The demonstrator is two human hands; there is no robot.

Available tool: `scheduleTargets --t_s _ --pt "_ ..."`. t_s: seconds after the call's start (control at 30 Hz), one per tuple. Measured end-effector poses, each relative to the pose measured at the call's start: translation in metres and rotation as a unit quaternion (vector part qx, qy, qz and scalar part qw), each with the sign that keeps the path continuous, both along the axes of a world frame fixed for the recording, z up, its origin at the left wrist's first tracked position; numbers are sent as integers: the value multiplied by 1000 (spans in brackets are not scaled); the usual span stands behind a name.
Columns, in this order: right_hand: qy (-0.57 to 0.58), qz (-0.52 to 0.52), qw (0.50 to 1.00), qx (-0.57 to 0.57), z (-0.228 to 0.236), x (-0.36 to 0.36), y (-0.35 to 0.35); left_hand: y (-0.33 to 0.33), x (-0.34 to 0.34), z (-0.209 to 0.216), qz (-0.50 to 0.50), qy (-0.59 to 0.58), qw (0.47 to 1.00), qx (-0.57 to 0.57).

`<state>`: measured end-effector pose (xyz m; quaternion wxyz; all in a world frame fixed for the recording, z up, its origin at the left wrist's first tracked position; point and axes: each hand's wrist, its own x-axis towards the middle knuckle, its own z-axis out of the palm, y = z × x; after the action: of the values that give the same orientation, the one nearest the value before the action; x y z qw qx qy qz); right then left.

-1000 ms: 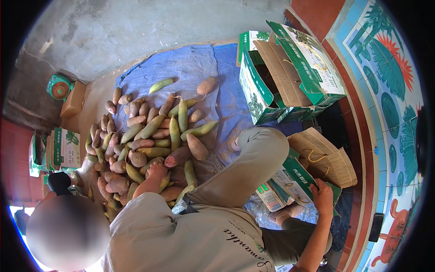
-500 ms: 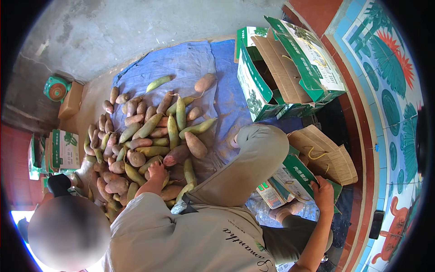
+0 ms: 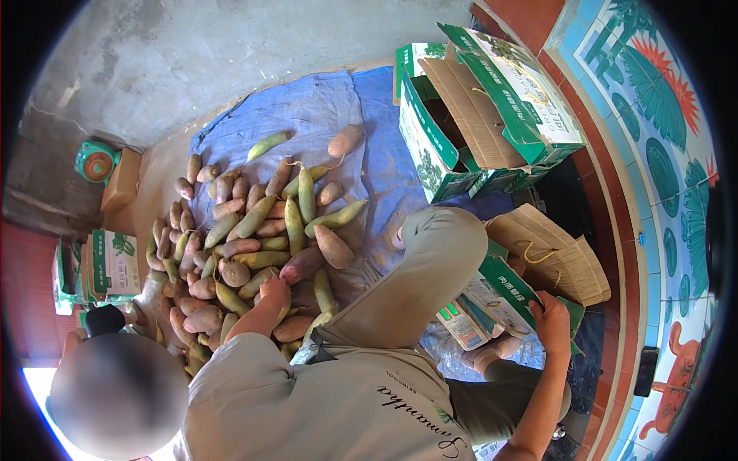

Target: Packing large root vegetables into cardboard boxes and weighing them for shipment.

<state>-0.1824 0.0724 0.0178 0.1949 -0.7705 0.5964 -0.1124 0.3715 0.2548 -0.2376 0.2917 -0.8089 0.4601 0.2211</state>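
My left hand [image 3: 274, 289] reaches into a large heap of root vegetables, its fingers closed at the near end of a plump reddish radish [image 3: 303, 264]. Long green radishes [image 3: 294, 225] and brownish-red roots [image 3: 334, 246] lie all round it. At the right, my right hand [image 3: 550, 316] grips the upper edge of a green and white cardboard box [image 3: 507, 286]. That box's brown flap [image 3: 550, 250], with a yellow cord handle, stands open beyond the hand. Most of the box's inside is hidden from view.
Blue sheeting [image 3: 384, 146] lies under the heap. More green and white boxes [image 3: 438, 146] stand open at the back right, near a tiled wall [image 3: 653, 192]. A box [image 3: 115, 265], a green round-faced device [image 3: 98, 163] and another person [image 3: 115, 396] are at the left.
My left hand has shifted slightly right and closed in on the reddish radish's near end. My right hand stays on the box edge. The view has shifted a little.
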Motion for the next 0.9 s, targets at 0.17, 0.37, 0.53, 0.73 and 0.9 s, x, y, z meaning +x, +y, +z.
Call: scheduleTargets --t_s 0.17,0.37,0.53,0.73,0.9 --pt "2 -6 1000 8 -1 0 1 -37 -15 23 87 54 994 -31" --pt "0 1 1000 -2 -1 -1 1 -60 -22 35 152 184 965 -109" --pt "3 2 1000 -15 -3 -4 3 -91 -43 41 140 216 947 -191" --pt "13 13 1000 -16 -3 -5 12 -129 -72 89 171 253 877 -372" --pt "58 74 995 -41 -2 -6 20 -167 -85 130 190 397 708 -553"
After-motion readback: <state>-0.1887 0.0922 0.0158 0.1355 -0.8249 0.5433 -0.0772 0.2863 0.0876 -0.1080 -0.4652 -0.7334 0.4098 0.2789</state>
